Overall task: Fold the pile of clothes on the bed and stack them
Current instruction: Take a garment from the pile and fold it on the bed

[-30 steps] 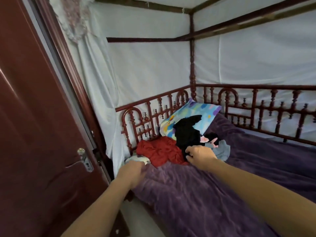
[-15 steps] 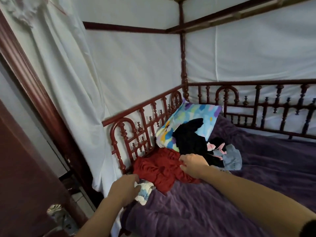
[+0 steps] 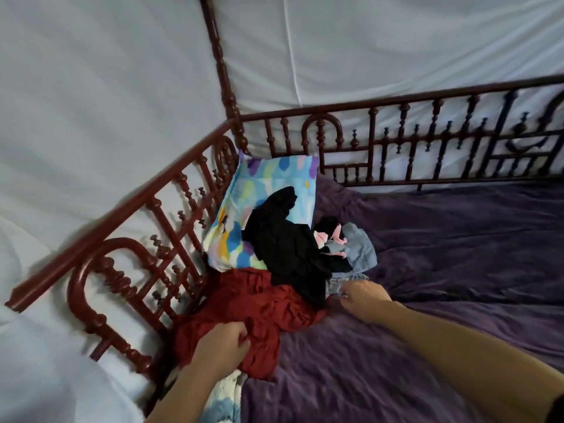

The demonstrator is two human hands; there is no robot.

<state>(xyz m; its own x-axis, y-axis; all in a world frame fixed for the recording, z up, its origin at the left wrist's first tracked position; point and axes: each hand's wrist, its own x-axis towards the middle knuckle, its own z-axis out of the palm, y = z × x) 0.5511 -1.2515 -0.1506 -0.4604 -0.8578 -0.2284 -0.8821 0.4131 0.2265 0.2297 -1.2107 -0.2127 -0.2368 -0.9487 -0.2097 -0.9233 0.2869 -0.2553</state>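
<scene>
A loose pile of clothes lies at the head of the bed on a purple blanket (image 3: 427, 300). A crumpled red garment (image 3: 268, 306) sits at the front of the pile, and my left hand (image 3: 222, 349) grips a bunch of its cloth. A black garment (image 3: 290, 245) lies over it and up onto the pillow. To the right lie a pink piece (image 3: 323, 239) and a light blue denim garment (image 3: 360, 251). My right hand (image 3: 363, 297) pinches the frayed lower edge of the denim. A white and blue patterned cloth (image 3: 225, 398) shows under my left forearm.
A colourful pillow (image 3: 265, 190) leans in the corner against the dark red wooden bed rail (image 3: 146, 209). A corner post (image 3: 225, 87) rises there, with white netting (image 3: 106, 87) behind the rails. The purple blanket stretches out to the right.
The view has swung right and down, off the door and onto the bed. My left hand moved from the patterned cloth to the red garment. My right hand shifted right from the black garment to the denim.
</scene>
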